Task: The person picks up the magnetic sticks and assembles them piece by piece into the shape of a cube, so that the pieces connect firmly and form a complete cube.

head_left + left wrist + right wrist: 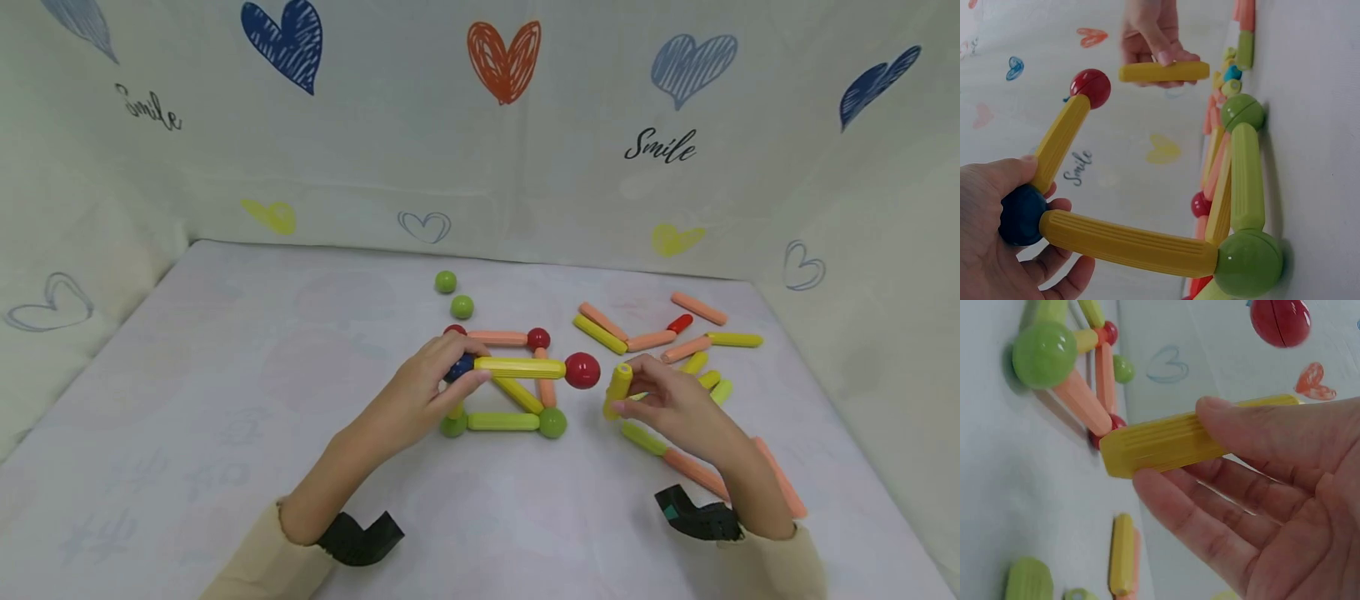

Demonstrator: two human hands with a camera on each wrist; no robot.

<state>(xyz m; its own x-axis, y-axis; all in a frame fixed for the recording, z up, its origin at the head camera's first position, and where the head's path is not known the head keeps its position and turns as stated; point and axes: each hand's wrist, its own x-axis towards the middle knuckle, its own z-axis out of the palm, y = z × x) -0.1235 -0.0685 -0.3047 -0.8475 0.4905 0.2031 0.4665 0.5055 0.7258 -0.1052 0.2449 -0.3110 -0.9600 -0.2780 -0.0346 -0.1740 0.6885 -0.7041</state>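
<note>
In the head view my left hand (405, 400) grips a blue ball (1022, 215) above a flat frame of magnetic-looking rods and balls. From the blue ball a yellow rod (521, 367) points right, tipped with a red ball (582, 371). A curved yellow rod (1129, 244) runs from it down to a green corner ball (1249, 264). The frame's near side is a lime rod (503, 422) with another green ball (552, 422) at its right end. Right of the red ball, my right hand (678, 408) pinches a short yellow stick (617, 392), held upright.
Loose orange rods (699, 308), yellow ones (735, 340) and a short red piece (680, 324) lie scattered on the right. Behind the frame sit two green balls (462, 307). A printed cloth (375, 150) hangs behind the table (225, 350).
</note>
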